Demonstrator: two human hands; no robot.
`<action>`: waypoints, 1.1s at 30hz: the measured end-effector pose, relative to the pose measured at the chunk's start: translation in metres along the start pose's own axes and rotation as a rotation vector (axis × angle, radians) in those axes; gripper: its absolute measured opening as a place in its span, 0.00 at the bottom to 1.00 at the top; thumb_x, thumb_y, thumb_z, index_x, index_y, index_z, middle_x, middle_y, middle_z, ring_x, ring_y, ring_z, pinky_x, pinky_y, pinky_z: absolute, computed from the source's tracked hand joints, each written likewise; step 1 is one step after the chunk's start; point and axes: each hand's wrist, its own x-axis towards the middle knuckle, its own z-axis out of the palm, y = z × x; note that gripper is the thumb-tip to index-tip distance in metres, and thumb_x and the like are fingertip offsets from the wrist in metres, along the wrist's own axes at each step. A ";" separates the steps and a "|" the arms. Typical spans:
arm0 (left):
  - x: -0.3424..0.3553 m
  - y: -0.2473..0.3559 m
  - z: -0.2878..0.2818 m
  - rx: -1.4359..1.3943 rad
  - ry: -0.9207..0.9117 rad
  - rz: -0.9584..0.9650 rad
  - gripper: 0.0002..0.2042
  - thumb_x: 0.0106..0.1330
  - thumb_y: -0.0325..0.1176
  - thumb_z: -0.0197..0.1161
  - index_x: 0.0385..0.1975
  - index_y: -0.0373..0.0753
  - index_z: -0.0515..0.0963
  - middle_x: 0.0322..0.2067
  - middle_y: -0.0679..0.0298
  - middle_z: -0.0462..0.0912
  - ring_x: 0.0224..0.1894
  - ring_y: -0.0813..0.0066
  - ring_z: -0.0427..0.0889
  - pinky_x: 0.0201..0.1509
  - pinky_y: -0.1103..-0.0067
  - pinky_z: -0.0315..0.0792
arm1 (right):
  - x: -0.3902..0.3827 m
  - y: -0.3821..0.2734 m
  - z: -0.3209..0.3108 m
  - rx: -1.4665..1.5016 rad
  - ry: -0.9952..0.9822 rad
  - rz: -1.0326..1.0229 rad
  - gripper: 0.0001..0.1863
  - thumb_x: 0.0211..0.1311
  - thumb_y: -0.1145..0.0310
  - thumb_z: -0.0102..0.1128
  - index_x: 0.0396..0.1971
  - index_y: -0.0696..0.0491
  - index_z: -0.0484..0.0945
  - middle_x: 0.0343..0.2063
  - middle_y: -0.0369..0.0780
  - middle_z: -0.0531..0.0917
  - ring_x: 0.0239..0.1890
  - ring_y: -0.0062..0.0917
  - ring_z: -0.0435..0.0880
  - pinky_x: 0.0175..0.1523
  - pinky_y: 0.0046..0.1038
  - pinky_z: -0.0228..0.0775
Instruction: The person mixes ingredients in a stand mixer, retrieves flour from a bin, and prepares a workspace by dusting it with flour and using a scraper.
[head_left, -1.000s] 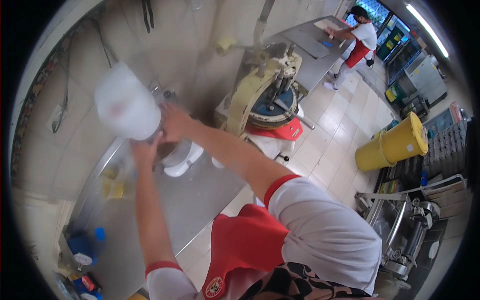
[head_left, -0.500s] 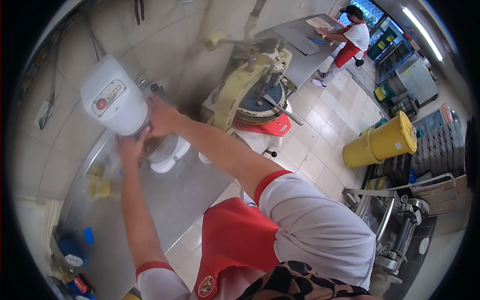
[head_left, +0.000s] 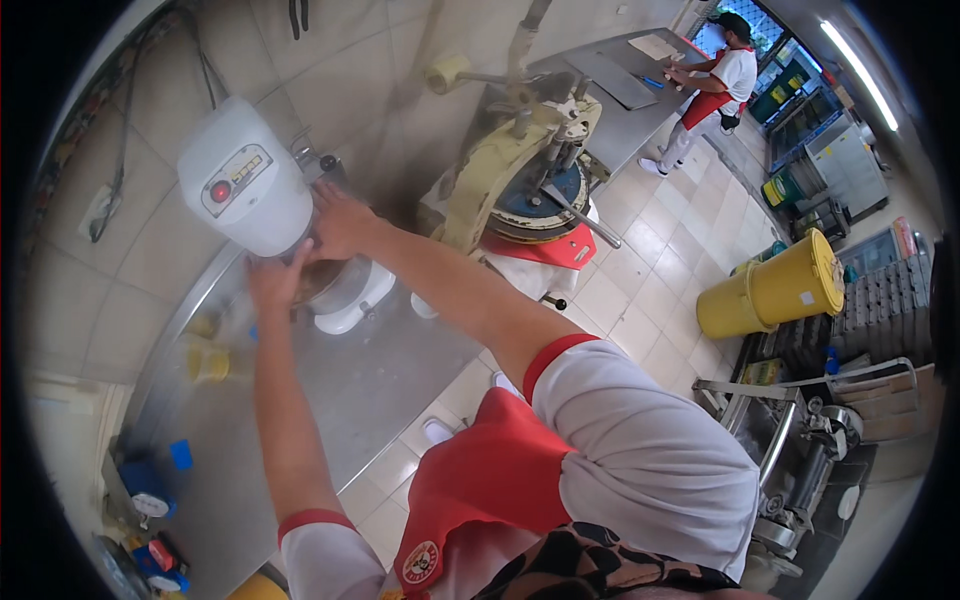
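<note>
A white stand mixer (head_left: 245, 180) with a red knob stands on the steel table against the tiled wall. Both my hands are just under its head, around the upper part of the steel mixer bowl (head_left: 328, 285). My left hand (head_left: 276, 280) grips at the near left side, thumb toward the bowl, its other fingers partly hidden. On the right side my right hand (head_left: 345, 222) is closed about the rim, its fingertips up beside the mixer head. The white mixer base (head_left: 355, 310) shows below. My hands hide the inside of the bowl.
Yellow cups (head_left: 207, 362) and a blue scale (head_left: 145, 490) are on the steel table (head_left: 340, 400). A cream-coloured press-like machine (head_left: 530, 170) stands to the right. Farther off, a person (head_left: 725, 80) works at another table. Yellow bins (head_left: 770, 285) and a roller machine (head_left: 800, 440) line the right.
The whole view has shifted slightly, moving the scene a little to the right. My hands stay at the mixer bowl, with only small finger movement.
</note>
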 end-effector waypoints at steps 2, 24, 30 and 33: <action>0.000 0.000 0.001 0.012 0.017 -0.002 0.50 0.63 0.77 0.47 0.74 0.40 0.63 0.75 0.52 0.59 0.79 0.55 0.53 0.83 0.63 0.35 | -0.001 0.002 0.001 -0.014 0.009 -0.013 0.62 0.60 0.23 0.44 0.74 0.68 0.53 0.76 0.57 0.53 0.79 0.51 0.47 0.82 0.43 0.36; -0.002 0.003 -0.007 0.034 -0.046 0.064 0.48 0.63 0.76 0.49 0.71 0.41 0.68 0.74 0.50 0.63 0.78 0.55 0.55 0.82 0.58 0.38 | -0.004 -0.004 -0.017 -0.085 -0.012 -0.037 0.60 0.58 0.27 0.51 0.72 0.70 0.57 0.74 0.58 0.58 0.78 0.49 0.53 0.81 0.43 0.41; 0.000 -0.008 0.004 -0.043 0.088 0.029 0.48 0.62 0.75 0.53 0.71 0.39 0.67 0.73 0.48 0.63 0.78 0.54 0.55 0.82 0.61 0.39 | -0.003 -0.009 -0.015 -0.046 0.012 0.005 0.58 0.60 0.28 0.49 0.71 0.69 0.58 0.75 0.57 0.57 0.78 0.49 0.52 0.81 0.43 0.41; 0.000 -0.005 0.005 -0.069 0.094 0.050 0.49 0.62 0.75 0.52 0.72 0.39 0.67 0.73 0.48 0.63 0.78 0.53 0.55 0.82 0.61 0.39 | -0.004 -0.007 -0.012 -0.041 0.002 0.016 0.57 0.60 0.29 0.50 0.71 0.69 0.59 0.74 0.58 0.58 0.78 0.50 0.52 0.81 0.43 0.41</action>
